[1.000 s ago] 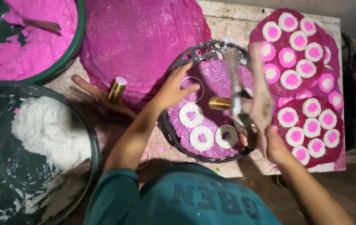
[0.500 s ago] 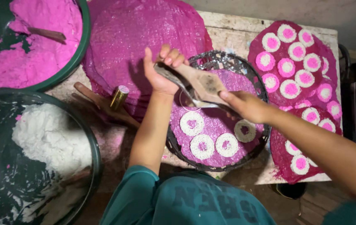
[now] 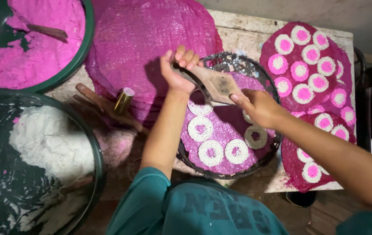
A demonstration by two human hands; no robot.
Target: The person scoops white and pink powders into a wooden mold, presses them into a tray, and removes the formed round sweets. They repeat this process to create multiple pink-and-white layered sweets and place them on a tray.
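My left hand (image 3: 176,72) grips the narrow end of a flat wooden paddle (image 3: 217,83). My right hand (image 3: 258,106) holds its other end. The paddle hangs tilted over the far half of a round dark woven tray (image 3: 231,61). On the tray lies a pink sheet (image 3: 225,124) with white rings with pink centres (image 3: 211,152) along its near side and one greyer ring (image 3: 255,137) under my right hand. Another white ring (image 3: 199,108) is partly hidden by my left wrist.
Pink sheets with several white rings (image 3: 308,65) lie to the right. A stack of bare pink sheets (image 3: 151,39) lies behind. At left stand a green basin of pink paste (image 3: 20,52) and a dark basin of white flour (image 3: 51,139). A gold cylinder (image 3: 124,100) rests on wooden sticks.
A second ago my left hand reached down onto the tray and my right hand was at its right edge. Both now hold the paddle raised over the tray's far side.
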